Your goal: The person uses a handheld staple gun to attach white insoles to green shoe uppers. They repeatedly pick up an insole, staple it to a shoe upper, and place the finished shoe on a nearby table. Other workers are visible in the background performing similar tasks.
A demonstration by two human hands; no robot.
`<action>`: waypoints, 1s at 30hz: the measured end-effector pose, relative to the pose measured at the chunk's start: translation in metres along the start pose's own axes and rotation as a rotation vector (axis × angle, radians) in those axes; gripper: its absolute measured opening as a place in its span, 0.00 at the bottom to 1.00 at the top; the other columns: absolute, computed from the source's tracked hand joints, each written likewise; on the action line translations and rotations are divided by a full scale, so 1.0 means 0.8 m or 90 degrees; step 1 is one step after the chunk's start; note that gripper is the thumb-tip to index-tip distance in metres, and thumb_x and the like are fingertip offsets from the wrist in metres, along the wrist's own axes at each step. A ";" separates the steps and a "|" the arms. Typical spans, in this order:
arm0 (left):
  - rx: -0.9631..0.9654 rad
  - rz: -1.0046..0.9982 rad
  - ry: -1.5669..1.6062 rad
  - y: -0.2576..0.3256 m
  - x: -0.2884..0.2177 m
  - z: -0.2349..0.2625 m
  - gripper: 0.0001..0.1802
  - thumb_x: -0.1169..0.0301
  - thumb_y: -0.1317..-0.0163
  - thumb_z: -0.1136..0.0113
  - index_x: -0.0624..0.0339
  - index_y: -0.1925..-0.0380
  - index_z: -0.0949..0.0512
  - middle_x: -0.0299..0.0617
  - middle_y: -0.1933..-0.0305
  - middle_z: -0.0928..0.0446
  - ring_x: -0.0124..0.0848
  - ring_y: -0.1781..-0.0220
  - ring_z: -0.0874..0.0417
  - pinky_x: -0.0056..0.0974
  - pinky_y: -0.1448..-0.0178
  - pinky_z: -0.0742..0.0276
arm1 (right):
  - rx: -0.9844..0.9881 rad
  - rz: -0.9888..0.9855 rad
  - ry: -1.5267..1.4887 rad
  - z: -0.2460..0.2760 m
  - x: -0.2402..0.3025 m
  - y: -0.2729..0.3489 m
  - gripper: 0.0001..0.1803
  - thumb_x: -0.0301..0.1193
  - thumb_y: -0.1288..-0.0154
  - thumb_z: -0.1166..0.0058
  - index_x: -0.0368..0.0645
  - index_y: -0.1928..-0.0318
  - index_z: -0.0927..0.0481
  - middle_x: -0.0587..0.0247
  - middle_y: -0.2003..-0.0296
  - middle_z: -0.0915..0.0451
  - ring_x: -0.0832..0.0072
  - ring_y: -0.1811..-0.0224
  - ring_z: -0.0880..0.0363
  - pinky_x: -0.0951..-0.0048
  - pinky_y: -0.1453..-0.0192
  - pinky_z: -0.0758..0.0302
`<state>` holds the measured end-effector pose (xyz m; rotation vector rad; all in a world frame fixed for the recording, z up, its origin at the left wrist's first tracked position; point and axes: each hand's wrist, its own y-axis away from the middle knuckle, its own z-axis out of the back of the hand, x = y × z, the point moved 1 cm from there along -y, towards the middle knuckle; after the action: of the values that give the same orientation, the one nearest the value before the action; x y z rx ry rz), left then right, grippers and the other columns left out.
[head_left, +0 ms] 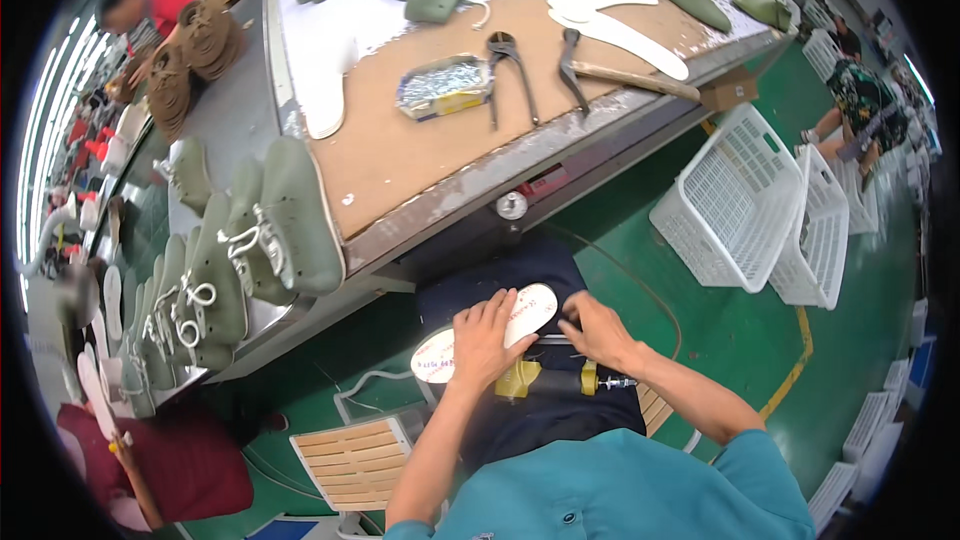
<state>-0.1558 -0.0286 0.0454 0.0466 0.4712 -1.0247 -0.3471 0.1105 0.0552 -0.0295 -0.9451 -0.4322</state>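
On my lap lies a white insole [535, 306] with red and blue print, its long side running from lower left to upper right. My left hand [482, 342] is closed over its middle, fingers across the top. What lies underneath it is hidden. Beside its upper right end, my right hand [600, 332] has its fingers curled together; anything in them is too small to make out. Just below both hands, a yellow and dark tool [516, 380] with a metal fitting [616, 382] rests on the dark cloth [470, 290] over my lap.
Ahead, a workbench [400, 180] bears a box of small nails [440, 88], pincers [508, 75], a wooden-handled hammer [640, 80] and white insoles [325, 90]. Green shoe lasts [300, 205] line its left side. White plastic baskets [735, 195] stand at right. Other people sit nearby.
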 end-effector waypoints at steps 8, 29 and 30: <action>0.038 -0.012 -0.003 -0.005 0.008 -0.005 0.47 0.51 0.46 0.24 0.58 0.28 0.30 0.43 0.32 0.23 0.43 0.38 0.22 0.49 0.35 0.33 | 0.188 0.188 0.255 -0.044 0.041 0.079 0.27 0.36 0.38 0.32 0.39 0.41 0.24 0.50 0.54 0.19 0.55 0.52 0.18 0.56 0.43 0.20; 0.051 -0.003 0.005 -0.009 0.007 -0.008 0.47 0.54 0.47 0.23 0.54 0.28 0.30 0.44 0.36 0.23 0.42 0.40 0.22 0.50 0.37 0.32 | 0.161 -0.006 -0.116 0.040 0.050 0.062 0.55 0.68 0.35 0.40 0.29 0.29 0.33 0.26 0.43 0.20 0.34 0.38 0.20 0.48 0.33 0.23; 0.051 -0.005 0.008 -0.008 0.009 -0.008 0.47 0.54 0.47 0.23 0.54 0.28 0.30 0.44 0.36 0.23 0.42 0.40 0.22 0.50 0.37 0.32 | 0.176 -0.033 -0.097 0.039 0.052 0.059 0.54 0.67 0.35 0.39 0.29 0.29 0.33 0.26 0.44 0.19 0.35 0.38 0.20 0.48 0.34 0.22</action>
<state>-0.1605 -0.0362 0.0377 0.1222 0.4422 -1.0507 -0.3328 0.1461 0.1143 0.2166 -1.1509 -0.3465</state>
